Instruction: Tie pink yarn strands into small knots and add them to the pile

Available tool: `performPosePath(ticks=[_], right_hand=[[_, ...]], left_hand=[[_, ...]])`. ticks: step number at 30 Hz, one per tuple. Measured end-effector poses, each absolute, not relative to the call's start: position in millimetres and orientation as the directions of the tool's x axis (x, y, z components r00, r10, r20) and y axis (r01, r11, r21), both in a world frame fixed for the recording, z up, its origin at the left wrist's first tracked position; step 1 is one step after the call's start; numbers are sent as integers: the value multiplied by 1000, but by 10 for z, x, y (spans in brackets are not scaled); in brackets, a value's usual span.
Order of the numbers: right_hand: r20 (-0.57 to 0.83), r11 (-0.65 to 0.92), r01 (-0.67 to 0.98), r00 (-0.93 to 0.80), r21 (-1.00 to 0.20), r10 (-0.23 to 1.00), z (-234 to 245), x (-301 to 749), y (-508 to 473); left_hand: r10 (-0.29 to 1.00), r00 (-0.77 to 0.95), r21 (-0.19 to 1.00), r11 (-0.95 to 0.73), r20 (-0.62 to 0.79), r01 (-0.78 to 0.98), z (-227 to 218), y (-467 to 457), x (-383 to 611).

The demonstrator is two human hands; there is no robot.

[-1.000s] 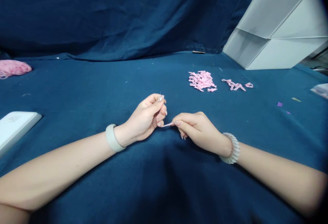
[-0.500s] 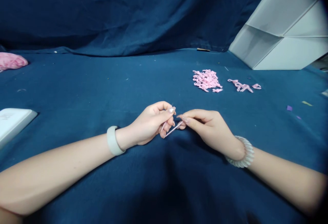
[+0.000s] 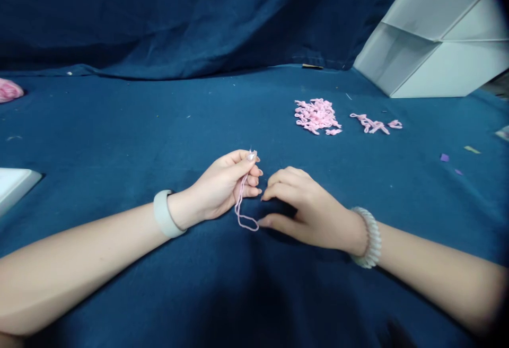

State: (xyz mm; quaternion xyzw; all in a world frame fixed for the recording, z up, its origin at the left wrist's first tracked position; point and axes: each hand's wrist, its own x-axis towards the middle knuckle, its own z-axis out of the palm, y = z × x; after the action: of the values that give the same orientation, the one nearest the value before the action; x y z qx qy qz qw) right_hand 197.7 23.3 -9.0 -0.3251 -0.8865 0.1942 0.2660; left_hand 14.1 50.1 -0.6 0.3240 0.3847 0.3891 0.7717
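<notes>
A loop of pink yarn (image 3: 241, 205) hangs from my left hand (image 3: 230, 181), pinched at its upper end between thumb and forefinger. The other fingers of that hand curl loosely beside the strand. My right hand (image 3: 304, 207) is just to the right, its thumb and fingers apart with nothing gripped between them. The right thumb's tip lies close to the lower end of the loop; whether it touches the yarn I cannot tell. Farther back lies a pile of small knotted pink yarn pieces (image 3: 317, 115), with a smaller cluster of the same pieces (image 3: 373, 124) to its right.
A pale folded box (image 3: 429, 69) stands at the back right. Pink yarn in a bundle (image 3: 10, 90) sits at the far left edge, and a white flat-topped object (image 3: 16, 189) is nearer on the left. Purple scraps (image 3: 444, 157) lie at the right on the blue cloth (image 3: 119, 136).
My right hand has let go of the yarn and opened, moving slightly down. The yarn loop, earlier pulled taut between both hands, now dangles from my left hand. The view has shifted slightly.
</notes>
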Motion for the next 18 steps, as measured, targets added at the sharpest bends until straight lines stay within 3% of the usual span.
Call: performPosePath(ticks=[6,11,14,18], right_hand=[[403,859,427,-760,-281,510,-105,1915,125],[408,855,453,-751,-254,519,-168,1832,87],[382,853,420,-767,-310,516,-173,1841,93],[305,729,336,-745,-597,593,-109,1912,123]], left_hand=[[848,401,783,496,-346,-374,-16,509,153],[851,392,791,492,-349,-364,-17,511,151],[848,396,796,495,-353,-349,-8,518,145],[837,410,797,505,-361,-330,11,523,130]])
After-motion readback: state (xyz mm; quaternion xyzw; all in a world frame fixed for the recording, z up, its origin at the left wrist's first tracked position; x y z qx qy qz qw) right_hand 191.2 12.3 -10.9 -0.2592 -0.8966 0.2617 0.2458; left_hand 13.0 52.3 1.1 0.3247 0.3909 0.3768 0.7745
